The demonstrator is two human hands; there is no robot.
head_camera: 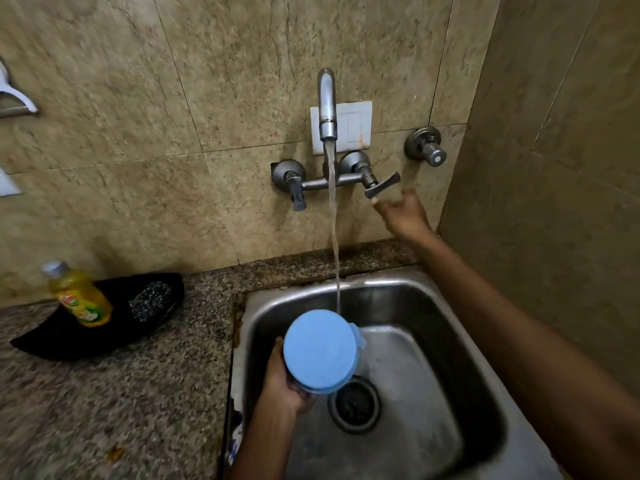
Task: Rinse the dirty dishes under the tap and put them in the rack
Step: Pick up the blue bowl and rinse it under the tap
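Blue-lidded container (320, 351) held over the steel sink (433, 358), just beside the running stream.

Left hand (284, 386) fingers curl round its body; right hand (403, 213), fingers loosely spread, seems just below the tap lever (381, 187), though blurred. A soap bottle (78, 296) stands on the tabletop (121, 393).

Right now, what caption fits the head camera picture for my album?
Left hand holds a blue-lidded jar by the running tap; right hand open under the handle.
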